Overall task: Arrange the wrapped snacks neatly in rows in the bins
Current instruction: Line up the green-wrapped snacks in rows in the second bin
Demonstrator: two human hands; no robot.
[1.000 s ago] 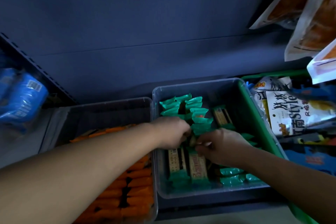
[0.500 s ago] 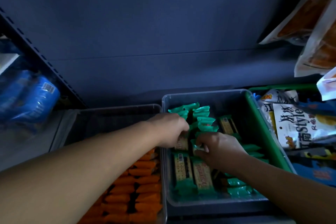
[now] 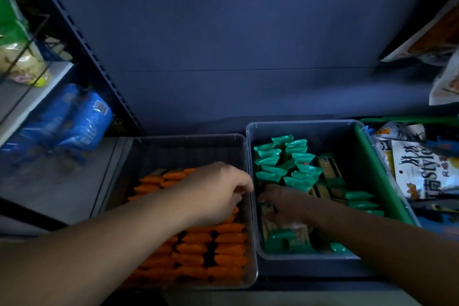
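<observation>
Two clear bins stand side by side on a shelf. The left bin (image 3: 173, 141) holds rows of orange wrapped snacks (image 3: 223, 243). The right bin (image 3: 298, 126) holds green wrapped snacks (image 3: 280, 164), jumbled at the back, with a few lined up at the front (image 3: 285, 236). My left hand (image 3: 218, 191) hovers over the orange rows beside the wall between the bins, its fingers curled; what they hold is hidden. My right hand (image 3: 285, 203) reaches into the left side of the right bin, fingers curled round a green wrapped snack there.
A green basket (image 3: 377, 176) with large printed snack bags (image 3: 417, 171) stands right of the bins. Blue packets (image 3: 74, 121) lie on the shelf at left behind a slanted upright. More bags hang at the upper right (image 3: 434, 32). A dark back panel rises behind.
My left hand has drawn back out of the right bin and is now over the orange snacks. My right hand has shifted left and nearer within the right bin. The view has tilted.
</observation>
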